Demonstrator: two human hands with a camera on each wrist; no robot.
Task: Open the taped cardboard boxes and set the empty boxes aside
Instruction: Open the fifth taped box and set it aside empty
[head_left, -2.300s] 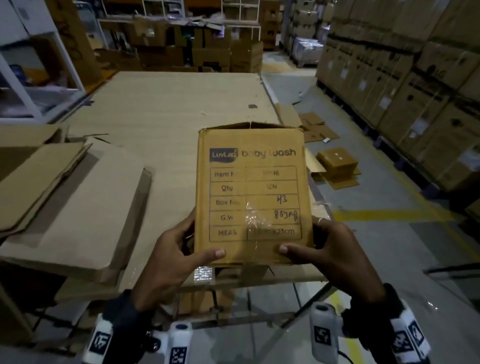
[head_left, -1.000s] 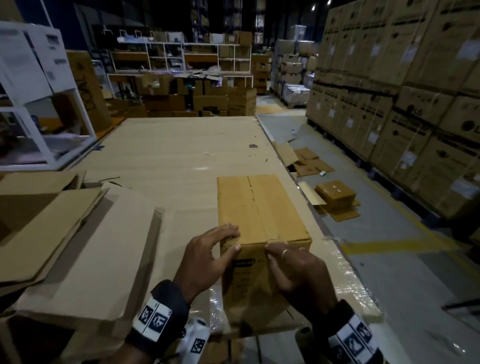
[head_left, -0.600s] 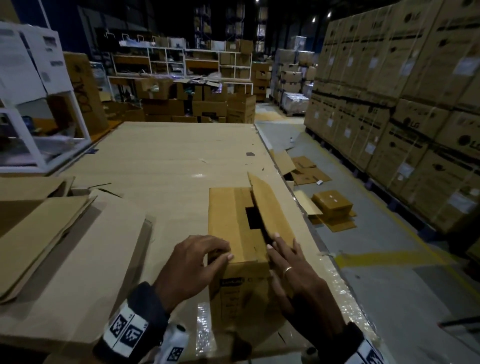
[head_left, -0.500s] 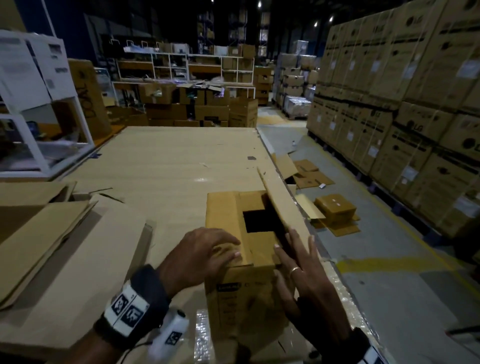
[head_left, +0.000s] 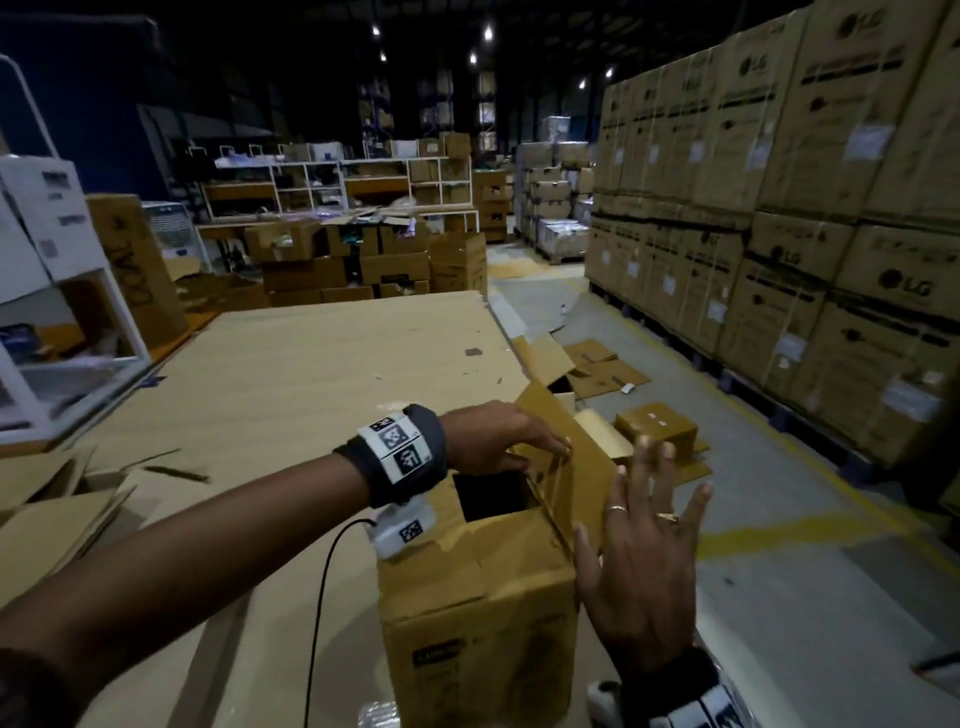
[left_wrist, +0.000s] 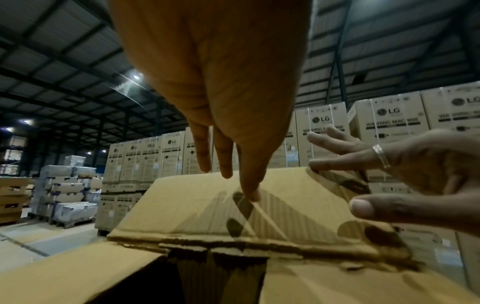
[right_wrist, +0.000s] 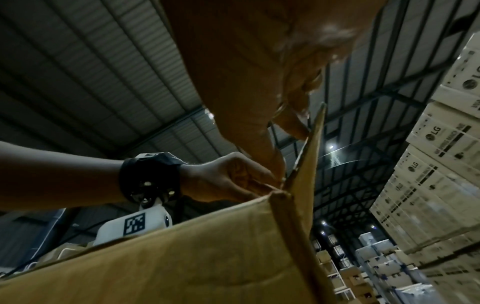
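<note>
A brown cardboard box (head_left: 478, 613) stands upright at the near edge of the table, its top open and the inside dark. Its right flap (head_left: 566, 441) stands raised. My left hand (head_left: 509, 441) reaches across the opening, straight fingers pressing on the inner face of that flap (left_wrist: 233, 205), a fingertip (left_wrist: 253, 195) on clear tape. My right hand (head_left: 644, 545) is spread flat against the flap's outer side, fingers apart, two rings showing. In the right wrist view the box wall (right_wrist: 182, 257) fills the bottom, with the flap (right_wrist: 309, 164) edge-on between both hands.
The cardboard-covered table (head_left: 311, 374) stretches ahead. Flattened cardboard (head_left: 62, 519) is piled at the near left. A small closed box (head_left: 657, 428) and loose sheets lie on the floor to the right. Tall stacks of LG cartons (head_left: 779, 208) line the right aisle.
The box went from held upright in both hands to standing on the table. Its right flap came up; my left hand moved across the opening onto that flap, and my right hand spread outside it.
</note>
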